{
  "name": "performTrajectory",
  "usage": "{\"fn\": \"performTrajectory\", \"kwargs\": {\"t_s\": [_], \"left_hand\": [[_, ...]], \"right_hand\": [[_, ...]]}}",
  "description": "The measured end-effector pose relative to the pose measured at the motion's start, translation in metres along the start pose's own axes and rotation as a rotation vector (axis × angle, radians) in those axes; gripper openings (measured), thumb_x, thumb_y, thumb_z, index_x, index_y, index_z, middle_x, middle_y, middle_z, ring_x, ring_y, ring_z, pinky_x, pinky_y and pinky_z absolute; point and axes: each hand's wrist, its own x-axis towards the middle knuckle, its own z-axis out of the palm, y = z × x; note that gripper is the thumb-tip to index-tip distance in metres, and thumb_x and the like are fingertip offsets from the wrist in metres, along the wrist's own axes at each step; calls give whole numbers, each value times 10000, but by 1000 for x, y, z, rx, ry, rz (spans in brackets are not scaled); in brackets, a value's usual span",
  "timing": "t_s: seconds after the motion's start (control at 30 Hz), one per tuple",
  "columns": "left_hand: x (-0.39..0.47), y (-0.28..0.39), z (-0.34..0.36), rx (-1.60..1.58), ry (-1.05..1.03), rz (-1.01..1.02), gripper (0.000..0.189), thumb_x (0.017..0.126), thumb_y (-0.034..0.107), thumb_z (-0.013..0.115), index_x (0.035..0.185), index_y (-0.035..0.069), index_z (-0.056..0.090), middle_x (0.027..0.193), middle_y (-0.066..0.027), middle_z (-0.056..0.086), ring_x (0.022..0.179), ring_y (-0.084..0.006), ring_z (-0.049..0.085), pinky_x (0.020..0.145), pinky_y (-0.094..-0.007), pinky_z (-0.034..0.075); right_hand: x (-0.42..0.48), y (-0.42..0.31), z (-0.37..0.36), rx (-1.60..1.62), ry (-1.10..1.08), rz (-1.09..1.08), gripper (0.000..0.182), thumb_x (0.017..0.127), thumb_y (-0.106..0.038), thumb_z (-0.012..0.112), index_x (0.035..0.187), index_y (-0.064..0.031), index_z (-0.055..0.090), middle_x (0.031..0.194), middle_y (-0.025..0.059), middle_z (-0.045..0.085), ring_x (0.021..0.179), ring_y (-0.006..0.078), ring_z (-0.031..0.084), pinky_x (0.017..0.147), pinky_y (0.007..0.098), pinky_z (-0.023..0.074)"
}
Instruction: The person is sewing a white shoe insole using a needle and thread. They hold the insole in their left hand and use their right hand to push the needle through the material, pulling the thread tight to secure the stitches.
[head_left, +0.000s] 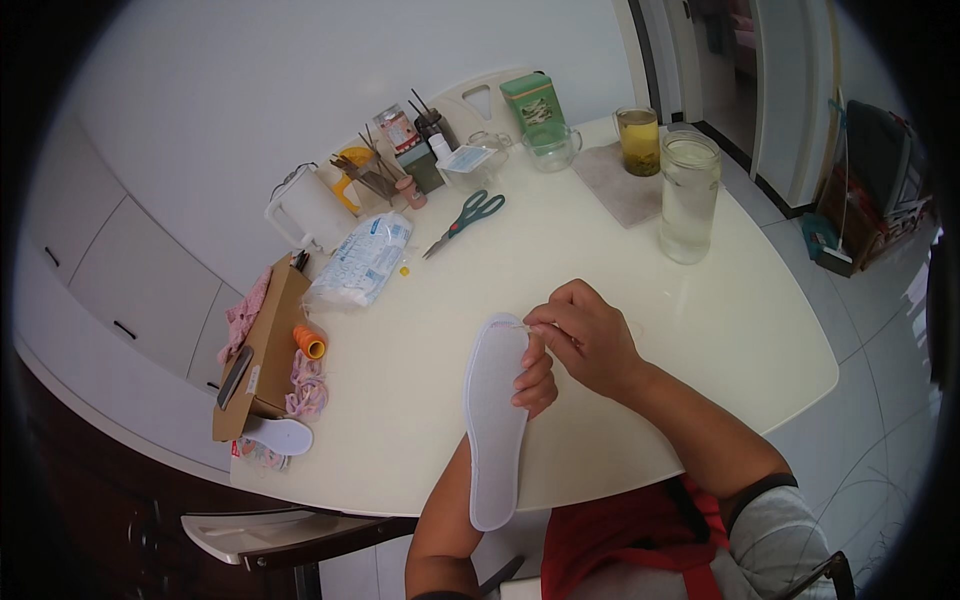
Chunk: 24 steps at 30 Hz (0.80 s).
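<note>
A white fabric insole is held upright over the near part of the table, its underside or face turned to me. My left hand grips its right edge, partly hidden behind it. A short row of pinkish stitches runs near the insole's top end. My right hand is at the upper right edge of the insole, thumb and forefinger pinched together on something thin and pale, perhaps a needle or thread; it is too small to tell which.
Green-handled scissors lie on the cream table. At left are a cardboard box, an orange thread spool, pink-purple yarn and another insole. A tall water jar and a glass mug of tea stand at back right.
</note>
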Motion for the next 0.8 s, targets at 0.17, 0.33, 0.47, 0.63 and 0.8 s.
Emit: {"fn": "performTrajectory", "kwargs": {"t_s": [0.17, 0.33, 0.47, 0.63, 0.8], "left_hand": [[-2, -2, -2, -17, 25, 8, 263, 859, 281, 352, 703, 75, 401, 471, 7, 342, 303, -81, 299, 281, -198, 194], [0, -2, 0, 23, 16, 25, 261, 863, 276, 346, 702, 77, 395, 470, 9, 338, 301, -78, 296, 273, -200, 188], [0, -2, 2, 40, 5, 32, 258, 864, 274, 347, 702, 78, 392, 470, 10, 336, 302, -77, 296, 274, -201, 189], [0, -1, 2, 52, -12, 31, 257, 864, 276, 348, 704, 79, 392, 470, 12, 336, 304, -76, 292, 280, -196, 192], [0, -3, -1, 11, 27, 14, 256, 864, 273, 347, 700, 82, 394, 468, 12, 335, 300, -76, 287, 283, -194, 190]], "right_hand": [[0, -2, 1, -2, 45, -48, 98, 736, -51, 545, 810, -107, 575, 776, 21, 470, 605, 152, 551, 511, 259, 459], [0, 0, 2, -19, 57, -67, 89, 736, -55, 552, 805, -105, 575, 770, 17, 464, 595, 145, 548, 498, 256, 456], [-1, 1, 2, -22, 61, -72, 83, 739, -60, 554, 807, -103, 574, 768, 16, 463, 595, 144, 547, 493, 256, 456], [1, -1, 2, -5, 77, -83, 96, 726, -29, 581, 808, -78, 589, 745, 44, 475, 565, 138, 518, 469, 244, 428], [0, 2, 1, -42, 53, -70, 86, 737, -69, 553, 813, -104, 572, 769, 17, 466, 595, 152, 548, 501, 261, 457]]}}
